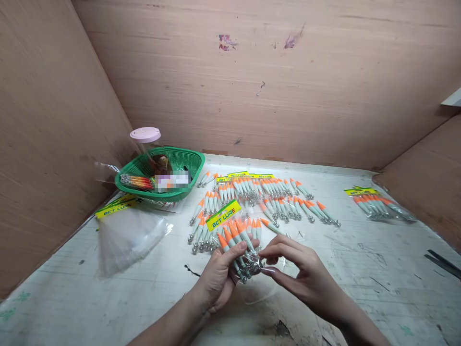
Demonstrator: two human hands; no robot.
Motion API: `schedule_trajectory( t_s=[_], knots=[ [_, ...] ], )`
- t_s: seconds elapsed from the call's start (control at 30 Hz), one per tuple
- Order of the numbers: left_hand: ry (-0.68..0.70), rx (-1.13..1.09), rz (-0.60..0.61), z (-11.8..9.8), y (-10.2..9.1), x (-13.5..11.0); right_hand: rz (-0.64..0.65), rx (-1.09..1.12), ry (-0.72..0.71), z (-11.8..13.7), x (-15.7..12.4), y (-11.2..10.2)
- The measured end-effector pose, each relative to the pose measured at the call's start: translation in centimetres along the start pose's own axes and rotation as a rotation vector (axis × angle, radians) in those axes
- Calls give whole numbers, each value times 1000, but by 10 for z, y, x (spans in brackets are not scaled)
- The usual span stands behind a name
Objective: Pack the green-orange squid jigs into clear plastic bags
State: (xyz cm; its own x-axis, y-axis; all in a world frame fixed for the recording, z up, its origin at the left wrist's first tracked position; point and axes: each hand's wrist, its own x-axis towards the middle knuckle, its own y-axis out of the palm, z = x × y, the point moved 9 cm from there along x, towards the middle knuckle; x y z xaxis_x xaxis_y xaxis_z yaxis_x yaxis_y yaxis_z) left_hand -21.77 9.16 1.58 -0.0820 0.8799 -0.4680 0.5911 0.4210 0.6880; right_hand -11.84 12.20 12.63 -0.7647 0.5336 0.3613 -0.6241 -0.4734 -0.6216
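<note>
My left hand (pixel 219 274) is closed around a clear bag of squid jigs (pixel 236 242), orange-tipped with pale bodies and metal hook crowns. Its yellow and green header reads BCT LURE. At the hook end, the thumb and fingers of my right hand (pixel 298 266) pinch together by the bag's lower edge; what exactly they hold is too small to make out. Just beyond both hands lie many loose squid jigs (pixel 284 209) in rough rows, their hooks toward me. Several yellow header cards (pixel 237 175) show among the far ones.
At left, a fan of clear header bags (pixel 126 235) lies before a green basket (pixel 196 166) holding a pink-lidded jar (pixel 145 135) and packaged items. Filled lure bags (pixel 378 204) rest at right, near dark tweezers-like blades (pixel 442 262). Wooden panels (pixel 252 96) wall the table on three sides.
</note>
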Motion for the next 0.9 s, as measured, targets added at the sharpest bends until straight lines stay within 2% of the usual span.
schedule_trajectory(
  t_s=[0.2,0.4,0.5,0.63,0.73,0.9],
  knots=[
    [17,-17,-27,-3,-1,0,-140,-74,-69,5,-4,0],
    [23,1,-69,-2,-7,1,-93,-33,-102,7,-5,10],
    [3,-2,-104,-1,-11,3,-72,-77,-48,-20,-10,-6],
    [10,-34,-124,-4,-13,5,-80,-440,-14,-75,-25,-37],
    [0,-38,-139,-4,-14,6,-7,-518,-56,-99,-36,-36],
    [4,-40,-177,-6,-18,8,-1,-561,-71,-100,-46,-22]
  ],
)
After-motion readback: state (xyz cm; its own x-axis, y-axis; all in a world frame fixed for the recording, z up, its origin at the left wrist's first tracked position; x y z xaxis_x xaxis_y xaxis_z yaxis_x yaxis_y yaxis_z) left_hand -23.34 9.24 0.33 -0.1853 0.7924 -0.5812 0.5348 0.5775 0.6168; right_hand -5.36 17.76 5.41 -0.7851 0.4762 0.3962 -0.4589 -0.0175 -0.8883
